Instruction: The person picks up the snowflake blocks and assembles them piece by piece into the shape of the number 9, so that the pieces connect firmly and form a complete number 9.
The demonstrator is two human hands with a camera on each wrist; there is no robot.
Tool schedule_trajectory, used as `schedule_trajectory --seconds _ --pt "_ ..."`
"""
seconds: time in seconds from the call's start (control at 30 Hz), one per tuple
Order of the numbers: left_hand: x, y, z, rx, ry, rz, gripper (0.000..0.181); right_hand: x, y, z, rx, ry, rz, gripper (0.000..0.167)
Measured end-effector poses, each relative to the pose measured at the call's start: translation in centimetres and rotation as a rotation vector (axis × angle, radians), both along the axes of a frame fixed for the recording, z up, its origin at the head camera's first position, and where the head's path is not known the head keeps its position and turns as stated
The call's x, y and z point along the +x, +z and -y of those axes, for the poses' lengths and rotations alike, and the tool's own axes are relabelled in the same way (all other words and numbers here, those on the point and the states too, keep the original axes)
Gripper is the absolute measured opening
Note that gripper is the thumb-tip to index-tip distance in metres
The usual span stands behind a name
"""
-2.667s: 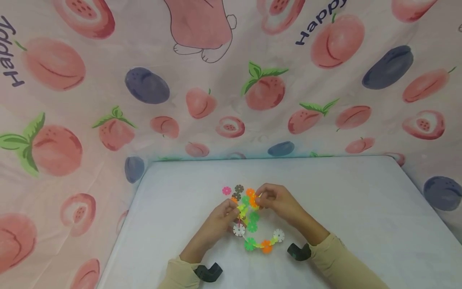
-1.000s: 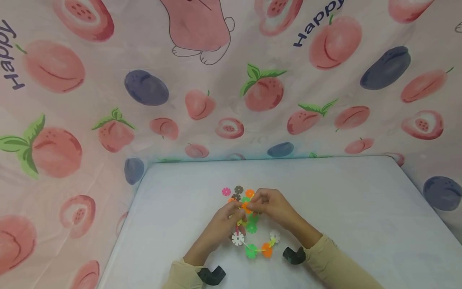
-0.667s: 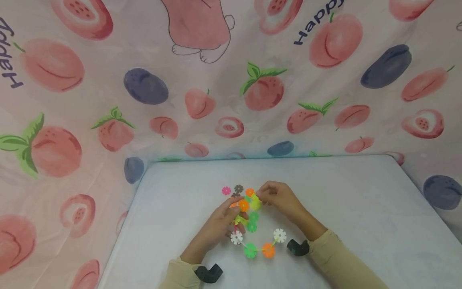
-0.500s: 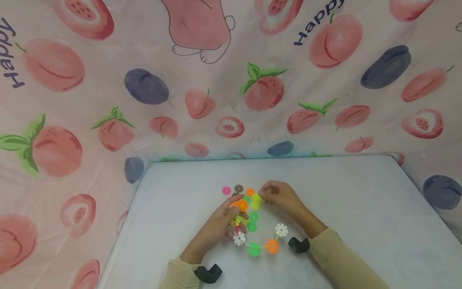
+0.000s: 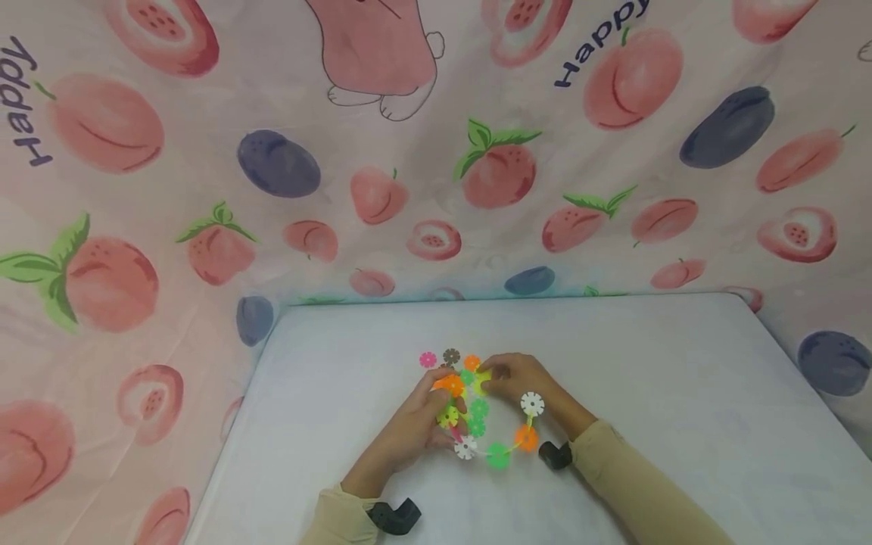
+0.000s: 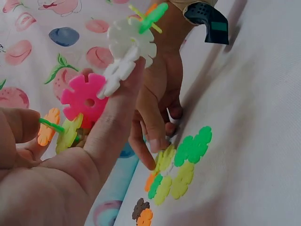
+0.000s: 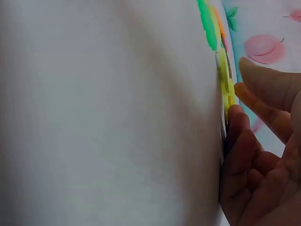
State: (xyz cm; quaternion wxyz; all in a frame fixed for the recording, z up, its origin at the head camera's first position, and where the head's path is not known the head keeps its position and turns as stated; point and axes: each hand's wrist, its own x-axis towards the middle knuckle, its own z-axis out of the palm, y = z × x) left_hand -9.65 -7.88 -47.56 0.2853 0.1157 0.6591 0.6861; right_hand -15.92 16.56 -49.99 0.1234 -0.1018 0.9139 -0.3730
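My left hand [image 5: 409,424] grips one end of a chain of interlocking flower-shaped plastic discs [image 5: 498,456]. An orange disc [image 6: 48,126], a yellow disc [image 6: 69,133] and a pink disc [image 6: 84,96] sit among its fingers. From there the chain curves rightward through white, green and orange to a white end disc [image 5: 532,403], held off the table. My right hand [image 5: 518,376] reaches down to loose discs, its fingertips at a yellow disc [image 6: 165,157]. Thumb and forefinger stand apart in the right wrist view; I see nothing pinched between them.
Loose discs lie on the white table [image 5: 647,378]: green discs [image 5: 479,407] between the hands, with a pink disc [image 5: 428,359], a brown disc [image 5: 451,355] and an orange disc [image 5: 472,363] farther back. A fruit-print cloth [image 5: 436,151] hangs behind. Dark wrist cameras [image 5: 395,517] ride on both wrists.
The right hand brought an orange disc to the left hand's chain, released it and moved back to the yellow discs. The chain's free end has swung upward and to the right.
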Motion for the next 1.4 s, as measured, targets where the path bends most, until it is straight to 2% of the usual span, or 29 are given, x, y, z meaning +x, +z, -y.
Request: schedule_trajectory --seconds 0.13,0.33,0.47,0.67,0.87,1.03,1.23,1.4 --pt "0.0 -0.2 0.0 -0.026 0.042 0.014 0.037 -0.5 -0.6 0.1 0.043 0.018 0.001 0.028" --pt "-0.2 -0.2 0.1 -0.041 0.114 0.018 0.037 -0.8 -0.5 0.2 0.057 0.018 -0.001 0.023" --pt "-0.2 -0.2 0.2 -0.026 0.119 0.027 0.036 -0.6 -0.5 0.1 0.053 0.029 -0.007 0.018" --pt "-0.1 0.1 0.1 -0.021 0.151 0.040 0.037 -0.5 -0.9 -0.2 0.015 0.065 -0.035 0.023" --pt "-0.1 0.1 0.0 0.008 0.169 0.041 0.038 -0.7 -1.3 -0.7 -0.007 0.115 -0.056 0.017" --pt "-0.2 0.0 -0.1 0.017 0.177 0.038 0.032 -0.6 -1.5 -1.0 -0.014 0.171 -0.085 0.027" --pt "-0.3 -0.1 -0.2 0.034 0.186 0.061 0.024 -0.8 -1.6 -1.1 -0.033 0.156 -0.060 0.042" --pt "-0.4 -0.2 -0.1 0.017 0.199 0.060 0.023 -0.9 -1.7 -1.2 -0.013 0.165 -0.073 0.033"
